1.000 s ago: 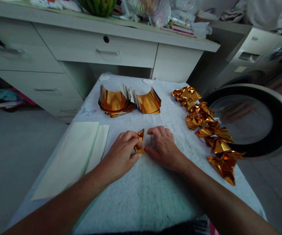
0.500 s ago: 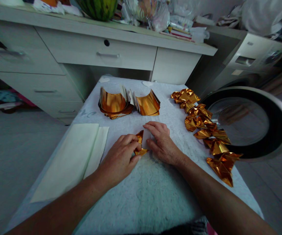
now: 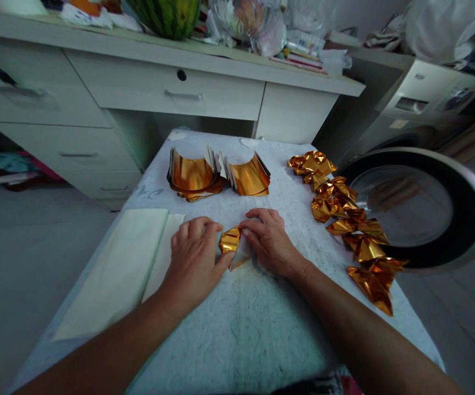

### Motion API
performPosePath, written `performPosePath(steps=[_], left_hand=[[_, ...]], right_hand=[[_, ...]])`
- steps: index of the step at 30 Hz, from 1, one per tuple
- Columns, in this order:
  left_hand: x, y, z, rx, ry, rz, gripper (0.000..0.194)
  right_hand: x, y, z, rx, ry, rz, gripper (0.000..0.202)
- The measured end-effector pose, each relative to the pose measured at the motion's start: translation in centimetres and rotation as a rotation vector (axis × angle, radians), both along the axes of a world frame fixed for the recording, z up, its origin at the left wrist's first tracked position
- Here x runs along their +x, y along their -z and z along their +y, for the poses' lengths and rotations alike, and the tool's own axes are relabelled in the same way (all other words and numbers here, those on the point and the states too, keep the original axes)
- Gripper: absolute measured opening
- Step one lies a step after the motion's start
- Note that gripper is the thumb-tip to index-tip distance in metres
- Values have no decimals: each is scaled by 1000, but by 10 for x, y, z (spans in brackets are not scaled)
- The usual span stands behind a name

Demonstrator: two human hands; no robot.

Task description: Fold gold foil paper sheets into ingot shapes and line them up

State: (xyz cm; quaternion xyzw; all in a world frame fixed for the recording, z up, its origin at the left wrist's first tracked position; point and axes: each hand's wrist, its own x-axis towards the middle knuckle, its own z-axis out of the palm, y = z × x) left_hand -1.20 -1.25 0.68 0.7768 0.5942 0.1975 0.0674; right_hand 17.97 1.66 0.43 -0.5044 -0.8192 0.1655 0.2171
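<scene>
A small folded piece of gold foil paper [image 3: 230, 240] lies on the cloth-covered table between my hands. My left hand [image 3: 198, 258] is at its left side, with the thumb on its lower edge and the fingers curled beside it. On the other side, my right hand [image 3: 270, 238] pinches the upper right corner with thumb and fingers. Two curved stacks of gold sheets, a left stack [image 3: 191, 173] and a right stack [image 3: 247, 176], stand behind the hands. A row of folded gold pieces [image 3: 369, 247] runs down the right side.
White paper sheets [image 3: 113, 269] lie on the left of the table [image 3: 237, 340]. Beyond are a white desk [image 3: 179, 101] with a watermelon [image 3: 165, 16] on it, and a washing machine with its round door [image 3: 418, 206] open at the right edge.
The foil piece now shows a broader folded face between my hands. My left fingers have shifted left off its top, and my right fingertips have closed onto its corner.
</scene>
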Motion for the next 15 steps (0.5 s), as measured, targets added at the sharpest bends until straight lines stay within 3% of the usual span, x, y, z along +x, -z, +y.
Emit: performPosePath(steps=[5, 10, 15], left_hand=[[0, 2, 1, -54, 19, 23, 31], [3, 4, 4, -86, 46, -86, 22], [6, 4, 4, -110, 137, -219, 21]], right_hand=[[0, -1, 1, -1, -33, 25, 25], [1, 2, 4, -15, -71, 98, 17], [3, -1, 3, 2, -10, 158, 8]])
